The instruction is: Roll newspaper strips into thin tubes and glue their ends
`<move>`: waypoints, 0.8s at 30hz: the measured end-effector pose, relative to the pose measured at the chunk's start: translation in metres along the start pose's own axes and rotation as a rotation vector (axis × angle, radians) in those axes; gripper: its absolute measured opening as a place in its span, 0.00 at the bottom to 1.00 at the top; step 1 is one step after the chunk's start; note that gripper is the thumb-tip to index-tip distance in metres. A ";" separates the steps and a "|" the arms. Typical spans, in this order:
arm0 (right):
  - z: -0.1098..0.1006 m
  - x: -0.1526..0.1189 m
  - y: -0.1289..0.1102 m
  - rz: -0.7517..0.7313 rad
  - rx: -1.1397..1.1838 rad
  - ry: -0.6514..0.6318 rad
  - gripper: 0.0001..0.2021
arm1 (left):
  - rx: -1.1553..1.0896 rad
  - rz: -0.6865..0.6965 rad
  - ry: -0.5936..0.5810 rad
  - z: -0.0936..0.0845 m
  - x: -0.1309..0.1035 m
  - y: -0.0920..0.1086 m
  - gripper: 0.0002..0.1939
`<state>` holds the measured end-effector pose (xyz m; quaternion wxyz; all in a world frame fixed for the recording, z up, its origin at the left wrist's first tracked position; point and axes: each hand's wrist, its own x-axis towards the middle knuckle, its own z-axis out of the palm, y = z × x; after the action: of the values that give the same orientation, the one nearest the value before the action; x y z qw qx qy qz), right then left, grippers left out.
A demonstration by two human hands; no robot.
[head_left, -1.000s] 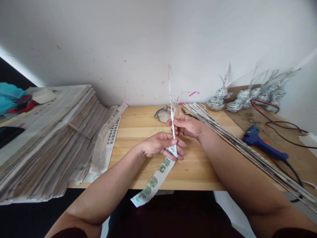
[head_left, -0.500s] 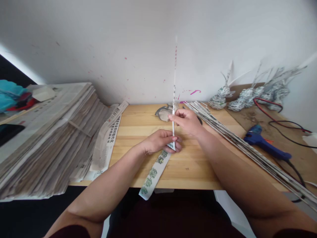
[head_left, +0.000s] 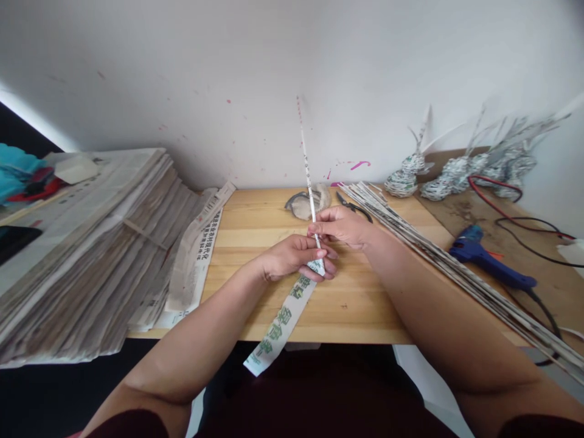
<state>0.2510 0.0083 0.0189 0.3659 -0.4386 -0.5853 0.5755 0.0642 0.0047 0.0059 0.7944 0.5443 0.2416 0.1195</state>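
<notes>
A thin rolled newspaper tube (head_left: 306, 159) stands nearly upright over the table, leaning a little to the left at its top. My left hand (head_left: 296, 255) is closed on its lower end, thumb in front, where a newspaper strip (head_left: 280, 325) with green print meets the tube. The flat strip hangs down to the left, past the table's front edge. Just above, my right hand (head_left: 342, 227) pinches the tube between thumb and fingers. Behind the hands lie a greyish-beige cloth-like item (head_left: 301, 205) and black-handled scissors (head_left: 356, 208), partly hidden.
A tall stack of newspapers (head_left: 137, 243) stands at left, with loose newspaper strips (head_left: 196, 261) beside it. On the right lie a bundle of paper tubes (head_left: 429, 261) and a blue glue gun (head_left: 490, 258) with its cord. Woven paper figures (head_left: 404, 176) stand at the back right.
The tube has tilted to the left and its top is lower. My right hand has slid down closer to my left hand. The strip's free end has swung left.
</notes>
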 end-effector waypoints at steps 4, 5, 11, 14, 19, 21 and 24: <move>0.012 -0.003 -0.012 -0.073 -0.331 0.189 0.17 | 0.036 -0.003 0.031 0.001 0.001 -0.001 0.20; 0.014 -0.004 -0.015 -0.105 -0.435 0.259 0.18 | 0.043 -0.002 0.036 0.001 0.001 -0.001 0.20; 0.018 -0.005 -0.018 -0.152 -0.438 0.393 0.21 | 0.064 0.025 0.047 0.000 0.001 -0.002 0.20; 0.009 -0.005 -0.011 -0.008 -0.133 0.093 0.21 | 0.077 0.013 0.021 0.000 0.001 -0.002 0.22; 0.002 -0.004 -0.004 -0.020 -0.156 0.017 0.17 | 0.084 0.000 0.015 0.000 0.003 -0.003 0.22; 0.003 -0.003 -0.005 -0.048 -0.294 0.104 0.18 | 0.099 0.000 0.032 0.001 0.004 -0.004 0.22; 0.005 -0.004 -0.009 -0.043 -0.349 0.132 0.18 | 0.101 0.001 0.049 0.000 0.004 -0.004 0.22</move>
<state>0.2466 0.0028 0.0279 0.3339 -0.5198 -0.6602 0.4271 0.0678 0.0048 0.0010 0.7598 0.5806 0.2665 0.1208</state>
